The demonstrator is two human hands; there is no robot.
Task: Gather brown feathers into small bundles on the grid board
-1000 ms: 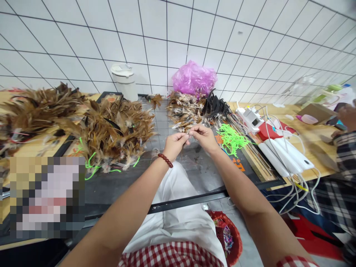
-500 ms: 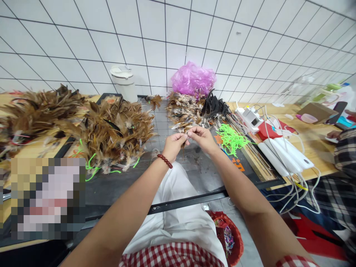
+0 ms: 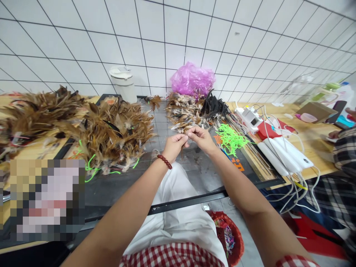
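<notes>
pinching what looks like a small brown feather [image 3: 182,152] between left hand [image 3: 172,147] and right hand [image 3: 202,139] at my twelve o'clock, i have barely shifted either, so i judge the fine work unfinished, with heaped feathers [image 3: 116,129] at nine and green cords [image 3: 232,139] at three.

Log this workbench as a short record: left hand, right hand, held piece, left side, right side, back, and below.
Left hand: bare hand, fingertips pinched, wrist wearing a dark red beaded bracelet
Right hand: bare hand, fingertips pinched, meeting the left's
Held piece: too small to tell
Left side: loose pile of brown feathers
Right side: tangled neon-green cord
Back: white lidded cup, crumpled translucent pink plastic bag
Below: round red basket
</notes>
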